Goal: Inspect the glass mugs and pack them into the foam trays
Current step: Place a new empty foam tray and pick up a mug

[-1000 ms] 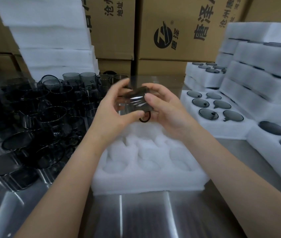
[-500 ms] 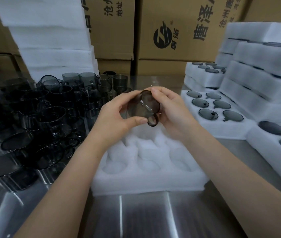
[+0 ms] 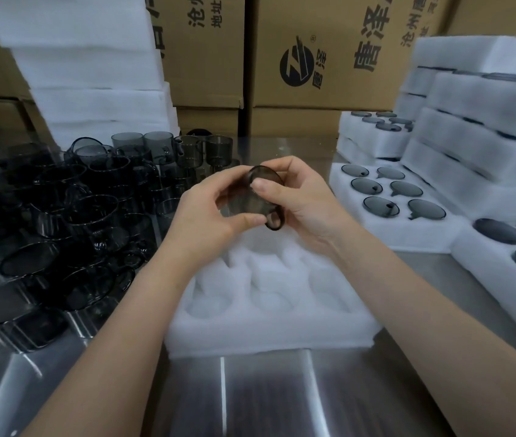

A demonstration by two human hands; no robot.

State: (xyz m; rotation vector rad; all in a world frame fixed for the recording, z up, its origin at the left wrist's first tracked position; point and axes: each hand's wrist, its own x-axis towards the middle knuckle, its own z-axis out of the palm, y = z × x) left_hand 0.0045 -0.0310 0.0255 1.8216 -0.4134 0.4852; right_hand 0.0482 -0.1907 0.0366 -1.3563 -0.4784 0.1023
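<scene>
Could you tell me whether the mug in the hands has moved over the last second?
Yes: the mug has turned in place, staying above the far end of the foam tray.

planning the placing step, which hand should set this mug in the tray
Right, probably: the right hand wraps the mug above the tray, thumb on its wall. The left hand, also holding it, is nearer the pile, so suits fetching another.

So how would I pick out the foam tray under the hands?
On the steel table, find the white foam tray at centre front, between the loose dark mugs on the left and the filled trays on the right. Unlike those, its visible pockets are empty.
</scene>
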